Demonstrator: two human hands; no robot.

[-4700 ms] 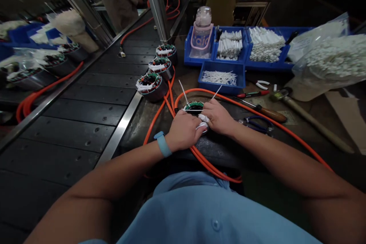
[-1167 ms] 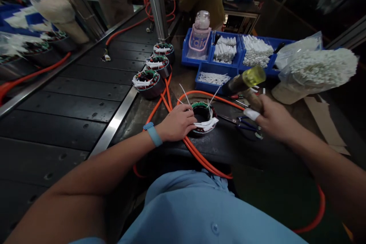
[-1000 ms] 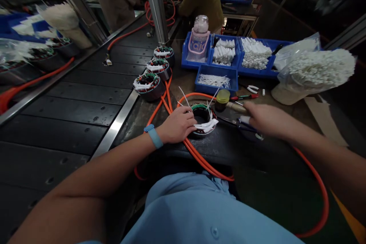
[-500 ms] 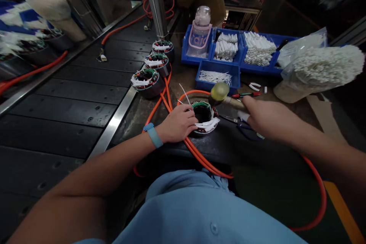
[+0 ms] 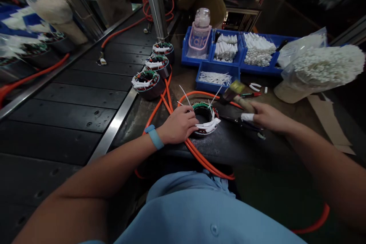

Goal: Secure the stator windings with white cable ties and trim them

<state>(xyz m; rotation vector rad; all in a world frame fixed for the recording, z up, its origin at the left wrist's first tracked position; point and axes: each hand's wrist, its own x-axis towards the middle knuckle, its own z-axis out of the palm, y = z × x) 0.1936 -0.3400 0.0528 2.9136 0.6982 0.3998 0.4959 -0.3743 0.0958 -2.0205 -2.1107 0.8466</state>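
Note:
A stator (image 5: 210,125), a ring with green and red windings and white sleeved leads, sits on the bench before me. My left hand (image 5: 182,124) curls its fingers over the ring's left rim. Thin white cable ties (image 5: 215,96) stick up from it. My right hand (image 5: 268,116) is closed round the wooden handle of a mallet (image 5: 236,87), its yellow and black head pointing up and left. White wrapping shows at the thumb side of that hand. Blurred scissors (image 5: 235,119) are beside and below the mallet; whether my fingers touch them I cannot tell.
Several finished-looking stators (image 5: 148,85) stand at the left by a metal-edged conveyor (image 5: 111,133). Orange cables (image 5: 197,154) loop round the work. Blue bins (image 5: 197,61) hold sleeves, ties and a bottle. Pliers (image 5: 254,85) and a bagged sleeve bundle (image 5: 291,87) lie right.
My right hand has shifted right and slightly down, tilting the mallet. A cable tie at the stator's right side now shows upright. My left hand has stayed on the rim.

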